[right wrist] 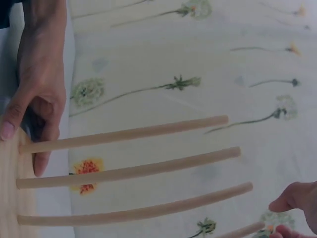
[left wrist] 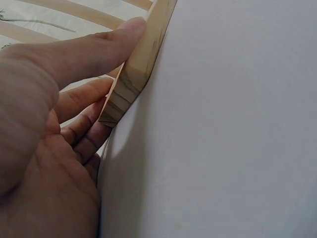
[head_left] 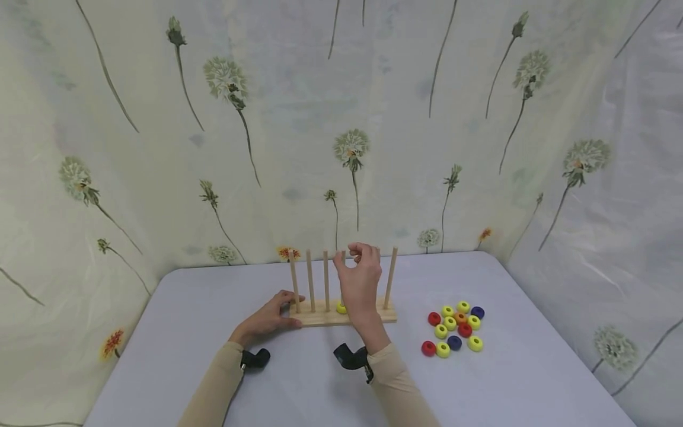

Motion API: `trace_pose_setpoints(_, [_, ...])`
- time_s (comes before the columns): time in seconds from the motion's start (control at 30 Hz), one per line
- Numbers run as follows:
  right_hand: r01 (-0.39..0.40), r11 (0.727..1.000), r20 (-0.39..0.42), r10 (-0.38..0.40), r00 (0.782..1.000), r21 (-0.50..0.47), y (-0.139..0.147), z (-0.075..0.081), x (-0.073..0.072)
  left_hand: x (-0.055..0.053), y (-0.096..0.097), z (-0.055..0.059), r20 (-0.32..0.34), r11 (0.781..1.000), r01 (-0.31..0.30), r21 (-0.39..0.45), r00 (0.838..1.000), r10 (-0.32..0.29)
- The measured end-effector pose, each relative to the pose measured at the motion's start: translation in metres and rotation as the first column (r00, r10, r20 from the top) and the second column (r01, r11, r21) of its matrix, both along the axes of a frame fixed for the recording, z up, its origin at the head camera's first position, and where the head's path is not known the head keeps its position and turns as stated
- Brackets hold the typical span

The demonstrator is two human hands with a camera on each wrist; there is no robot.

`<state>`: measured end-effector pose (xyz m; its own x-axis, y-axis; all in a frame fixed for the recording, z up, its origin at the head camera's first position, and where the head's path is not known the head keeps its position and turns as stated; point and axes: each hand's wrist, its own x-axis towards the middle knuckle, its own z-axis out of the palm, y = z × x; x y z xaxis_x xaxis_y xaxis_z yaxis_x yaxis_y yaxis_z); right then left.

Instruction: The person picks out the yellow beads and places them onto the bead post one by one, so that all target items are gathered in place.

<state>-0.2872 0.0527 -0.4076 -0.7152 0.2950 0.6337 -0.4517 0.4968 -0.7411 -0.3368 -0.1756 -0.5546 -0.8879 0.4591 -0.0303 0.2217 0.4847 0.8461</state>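
A wooden peg stand with a row of upright pegs sits toward the back of the table. My left hand grips its left end, with the thumb on the front edge and the fingers around the back, as the left wrist view shows. One yellow bead lies at the foot of a middle peg. Beside the top of that peg is my right hand, thumb and fingers apart, with no bead visible between them. In the right wrist view, the right thumb shows near a peg tip. The right hand hides part of the stand.
To the right of the stand lies a loose group of ring-shaped beads: several yellow beads, red beads, dark blue beads and an orange bead. A flower-patterned curtain hangs behind the white table.
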Motion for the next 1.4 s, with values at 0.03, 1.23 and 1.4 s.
trace_pose_setpoints(0.03, [-0.040,0.999,0.000,0.040,0.999,-0.023,0.003,-0.001,0.001,0.000,0.000,0.000,-0.001,1.000,0.005,0.002,1.000,-0.005])
trace_pose_setpoints(1.23, [-0.809,0.503,0.652,0.729,0.208,-0.304,0.300,-0.080,0.028,0.002,0.001,0.001,-0.007,1.000,0.018,0.012,1.000,-0.018])
trace_pose_setpoints(1.4, [-0.756,0.585,0.715,0.660,0.231,-0.295,0.346,-0.089,0.031,0.001,0.000,0.000,-0.015,1.000,0.019,0.013,1.000,-0.019])
